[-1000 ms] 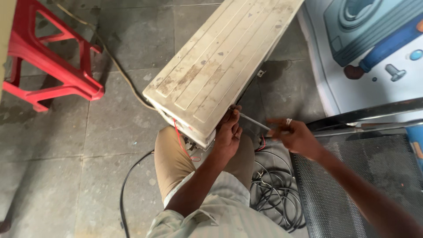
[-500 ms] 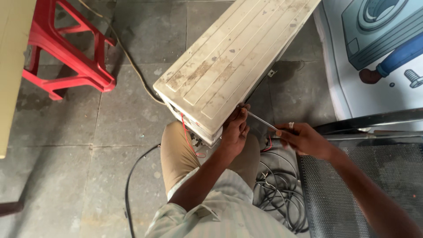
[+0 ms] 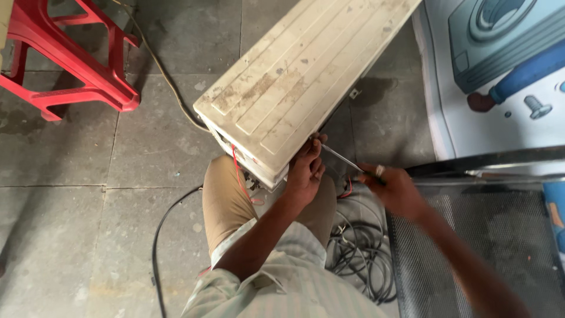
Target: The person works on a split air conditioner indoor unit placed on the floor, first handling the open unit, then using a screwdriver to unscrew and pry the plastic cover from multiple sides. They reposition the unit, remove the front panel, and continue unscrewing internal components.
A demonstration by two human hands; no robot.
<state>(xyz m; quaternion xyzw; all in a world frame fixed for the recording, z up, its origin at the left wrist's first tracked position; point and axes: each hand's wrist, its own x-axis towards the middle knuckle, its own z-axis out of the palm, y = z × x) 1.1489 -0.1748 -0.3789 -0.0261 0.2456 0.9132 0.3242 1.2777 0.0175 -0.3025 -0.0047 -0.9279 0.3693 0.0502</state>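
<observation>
So the big thing here is the air conditioner indoor unit (image 3: 306, 76), a long cream plastic casing lying flat on the grey tiled floor (image 3: 88, 176) and running diagonally up to the top right, with its near end right against the person's bent knee. It looks bulky and awkward more than truly heavy, stiff along its length but with a thin, dirty plastic shell that I'd guess flexes and cracks if you lever on it, so I'd grab it under the two ends or along the solid back edge, not by the front panel slats. The left hand (image 3: 306, 171) is cupped against the lower right corner of the casing, fingers curled onto the edge, steadying it rather than carrying any weight. The right hand (image 3: 394, 188) is closed in a fist around the dark handle of a screwdriver (image 3: 344, 160), whose thin metal shaft points up and left with the tip at that same corner, just beside the left fingertips; honestly I can't tell if the tip is seated in a screw, it's too small. That tool is light, rigid and a bit slippery, so hold it by the handle. A red wire (image 3: 238, 174) dangles from the open end, soft and easy to snag. A tangle of black cables (image 3: 359, 253) lies on the floor by the knee, a red plastic stool (image 3: 70, 59) sits well apart at the top left.
</observation>
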